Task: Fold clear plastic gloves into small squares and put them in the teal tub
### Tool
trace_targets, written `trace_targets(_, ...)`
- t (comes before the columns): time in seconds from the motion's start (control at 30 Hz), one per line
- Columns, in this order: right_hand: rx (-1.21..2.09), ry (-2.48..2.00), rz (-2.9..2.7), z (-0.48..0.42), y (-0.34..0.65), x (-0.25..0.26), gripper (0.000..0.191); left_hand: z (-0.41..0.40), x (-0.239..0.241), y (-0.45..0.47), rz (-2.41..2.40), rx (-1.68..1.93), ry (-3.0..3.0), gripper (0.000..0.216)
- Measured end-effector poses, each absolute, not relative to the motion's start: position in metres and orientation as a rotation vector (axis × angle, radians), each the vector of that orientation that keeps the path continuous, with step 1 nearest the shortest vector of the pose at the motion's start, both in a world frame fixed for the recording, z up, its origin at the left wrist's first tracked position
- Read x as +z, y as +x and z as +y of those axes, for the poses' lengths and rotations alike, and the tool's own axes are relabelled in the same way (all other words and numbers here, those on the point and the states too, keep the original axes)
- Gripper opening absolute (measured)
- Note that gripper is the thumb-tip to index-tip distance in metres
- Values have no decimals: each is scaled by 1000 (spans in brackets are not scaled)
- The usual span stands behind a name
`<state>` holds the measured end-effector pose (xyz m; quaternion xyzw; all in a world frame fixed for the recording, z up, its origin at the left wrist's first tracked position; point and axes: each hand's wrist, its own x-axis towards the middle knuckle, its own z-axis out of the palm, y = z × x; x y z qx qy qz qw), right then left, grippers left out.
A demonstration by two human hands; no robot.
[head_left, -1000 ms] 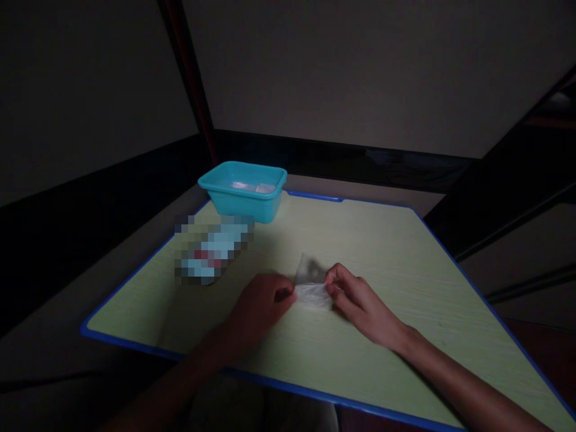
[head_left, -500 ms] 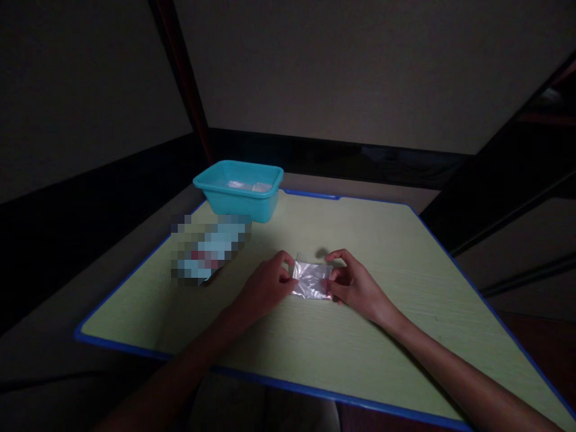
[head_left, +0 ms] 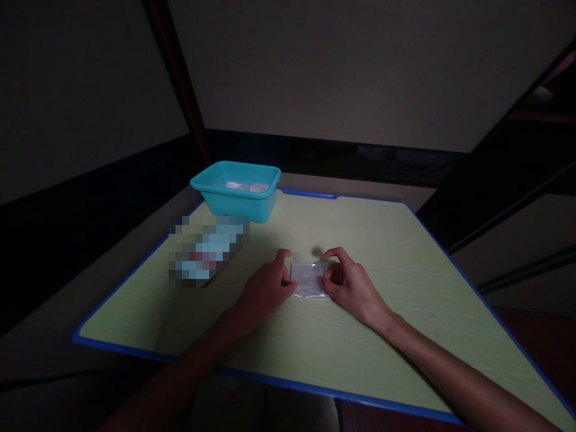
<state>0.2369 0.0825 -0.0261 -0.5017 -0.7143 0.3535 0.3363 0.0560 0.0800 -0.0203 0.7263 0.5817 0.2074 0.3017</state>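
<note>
A small, shiny clear plastic bag point(head_left: 308, 280) lies low over the table, flat and roughly rectangular, with a transparent flap along its far edge. At its left edge, my left hand point(head_left: 269, 289) grips it, thumb at the near corner and index finger raised above the far one. My right hand point(head_left: 355, 286) pinches the opposite edge, its thumb on top of the plastic and its index finger arched over. What may be inside the bag cannot be made out.
A turquoise plastic basin point(head_left: 243, 206) with clear plastic pieces point(head_left: 258, 188) in it stands at the table's back left corner. In front of it lies a pixelated light-blue item point(head_left: 211, 252). Blue edging point(head_left: 279, 384) borders the pale table point(head_left: 382, 360); walls rise behind.
The plastic bag looks smoother and flatter than before, its crinkled glare reduced. Both hands stay at its edges with slight finger shifts. The view has moved a little.
</note>
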Motion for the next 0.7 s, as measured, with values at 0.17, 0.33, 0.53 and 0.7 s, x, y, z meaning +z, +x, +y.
trace_targets(0.17, 540, -1348, -2096, 78, 241, -18, 26, 73, -17, 59, 1622, 442, 2071, 40)
trace_targets(0.33, 162, -1167, -2377, 67, 241, -13, 27, 62, -19, 61, 1527, 545, 2435, 35)
trace_targets(0.53, 67, -1168, -2738, 58, 232, -25, 60, 58, -34, 57, 1277, 398, 2804, 50)
trace_targets(0.7, 101, -1196, -2788, 60, 235, -32, 66, 58, -41, 52, 1258, 285, 2860, 51)
